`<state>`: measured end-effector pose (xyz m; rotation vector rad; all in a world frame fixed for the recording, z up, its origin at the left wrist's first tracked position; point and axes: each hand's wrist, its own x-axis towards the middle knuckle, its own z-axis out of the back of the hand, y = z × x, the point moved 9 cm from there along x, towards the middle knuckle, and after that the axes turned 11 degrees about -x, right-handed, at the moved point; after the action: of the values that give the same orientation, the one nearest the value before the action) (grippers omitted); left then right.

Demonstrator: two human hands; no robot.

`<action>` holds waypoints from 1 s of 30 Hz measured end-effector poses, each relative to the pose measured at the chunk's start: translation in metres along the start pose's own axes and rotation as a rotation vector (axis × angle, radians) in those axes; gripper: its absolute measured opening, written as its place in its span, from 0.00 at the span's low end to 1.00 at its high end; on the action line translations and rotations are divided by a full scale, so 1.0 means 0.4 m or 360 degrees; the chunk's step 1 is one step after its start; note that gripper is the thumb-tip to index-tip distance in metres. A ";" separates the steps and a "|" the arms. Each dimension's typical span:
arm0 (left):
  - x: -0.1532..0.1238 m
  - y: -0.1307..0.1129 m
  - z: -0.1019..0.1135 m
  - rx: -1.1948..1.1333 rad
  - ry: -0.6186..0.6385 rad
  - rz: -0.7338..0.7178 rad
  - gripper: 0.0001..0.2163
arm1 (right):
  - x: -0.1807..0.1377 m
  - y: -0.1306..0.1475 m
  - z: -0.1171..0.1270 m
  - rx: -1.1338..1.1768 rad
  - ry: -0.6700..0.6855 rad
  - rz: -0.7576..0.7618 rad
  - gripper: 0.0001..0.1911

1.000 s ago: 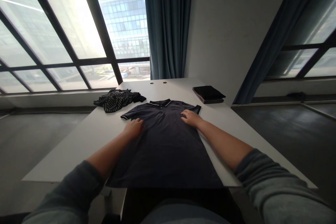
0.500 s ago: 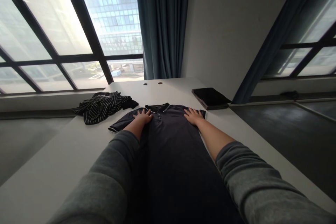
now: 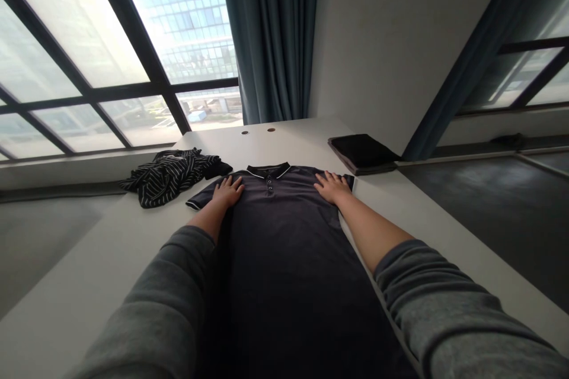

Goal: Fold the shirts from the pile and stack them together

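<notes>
A dark polo shirt [image 3: 284, 237] lies spread front side up, its collar at the far end and white piping along collar and sleeve edges. My left hand [image 3: 228, 191] rests flat with fingers spread on the shirt's left shoulder area, near the sleeve. On the opposite shoulder, beside the right sleeve, my right hand [image 3: 332, 188] also presses flat, fingers apart. Neither hand grips the cloth. The lower part of the shirt runs toward me into deep shadow, and its hem cannot be made out.
The shirt lies on a white table [image 3: 120, 260]. A crumpled black-and-white striped garment [image 3: 171, 176] sits at the left edge, and a stack of folded dark clothes [image 3: 363, 153] at the back right. Beyond the far end hang blue curtains [image 3: 273, 41] beside a window.
My left hand has slid left, away from the collar toward the sleeve. The right hand stays on its shoulder. The camera view has shifted slightly.
</notes>
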<state>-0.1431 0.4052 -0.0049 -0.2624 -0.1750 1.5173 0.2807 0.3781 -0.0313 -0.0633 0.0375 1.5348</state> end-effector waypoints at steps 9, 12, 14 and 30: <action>-0.269 0.221 0.190 0.0072 -0.0616 -0.0112 0.27 | -0.003 -0.004 0.006 -0.0032 -0.0023 -0.0029 0.36; -0.365 0.236 0.202 0.0005 -0.0767 0.0032 0.22 | -0.002 -0.007 0.008 -0.0041 -0.0071 -0.0017 0.36; -0.387 0.209 0.179 -0.0040 -0.0614 -0.0047 0.18 | -0.004 -0.010 0.011 -0.0066 -0.0109 -0.0010 0.36; -0.288 0.293 0.167 -0.0409 -0.0755 0.0216 0.16 | 0.002 -0.033 0.008 -0.0276 -0.0187 0.0037 0.34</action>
<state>-0.2797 0.2982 0.0322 -0.1144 -0.7444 1.6740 0.2939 0.3786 -0.0278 -0.1109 -0.1889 1.5598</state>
